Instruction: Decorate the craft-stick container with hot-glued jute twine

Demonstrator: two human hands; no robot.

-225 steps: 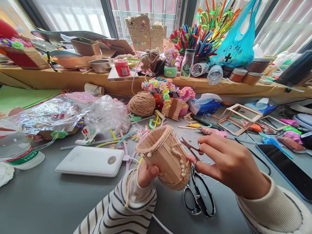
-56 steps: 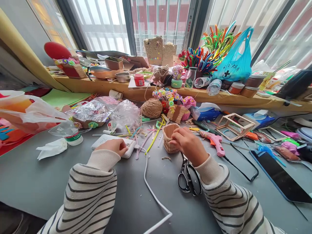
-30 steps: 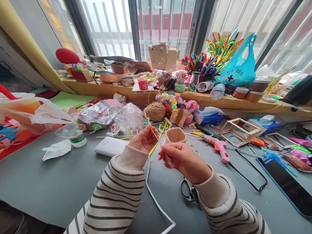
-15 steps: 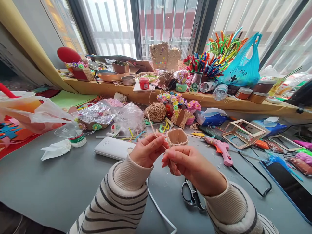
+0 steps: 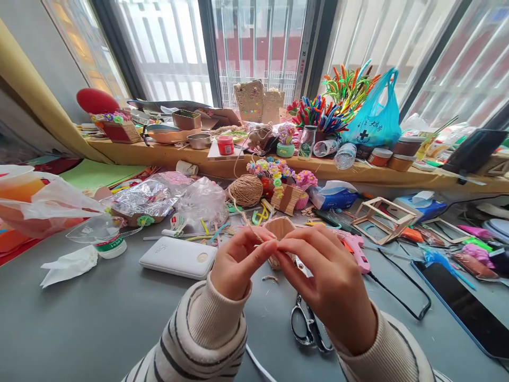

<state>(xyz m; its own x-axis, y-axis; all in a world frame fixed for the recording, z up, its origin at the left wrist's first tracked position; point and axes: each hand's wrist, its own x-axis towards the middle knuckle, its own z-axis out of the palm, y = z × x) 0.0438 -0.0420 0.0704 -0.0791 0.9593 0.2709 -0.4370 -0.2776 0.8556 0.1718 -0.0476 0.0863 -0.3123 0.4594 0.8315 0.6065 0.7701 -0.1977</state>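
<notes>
My left hand [image 5: 238,262] pinches a strand of jute twine [image 5: 240,211] between thumb and fingers. From there the strand runs back to the twine ball [image 5: 245,190]. My right hand [image 5: 334,278] is also closed in a pinch, its fingertips meeting the left ones on the twine; the exact spot is partly hidden by the fingers. Just behind the fingers stands a small wooden box [image 5: 280,227] with twine around it, mostly covered by my hands. Below my right hand lie black-handled scissors [image 5: 305,326] on the grey table. A short twine scrap [image 5: 271,278] rests nearby.
On the left are a white power bank [image 5: 177,258], a crumpled tissue [image 5: 70,265] and a plastic cup [image 5: 111,245]. To the right lie a pink glue gun [image 5: 359,254] with its cord, a wooden stick frame [image 5: 385,220] and a phone [image 5: 463,305]. Craft supplies crowd the ledge [image 5: 167,156] behind.
My hands have come together, fingertips now touching, and the right hand has turned and moved slightly up. The view has shifted a little, uncovering more of the power bank.
</notes>
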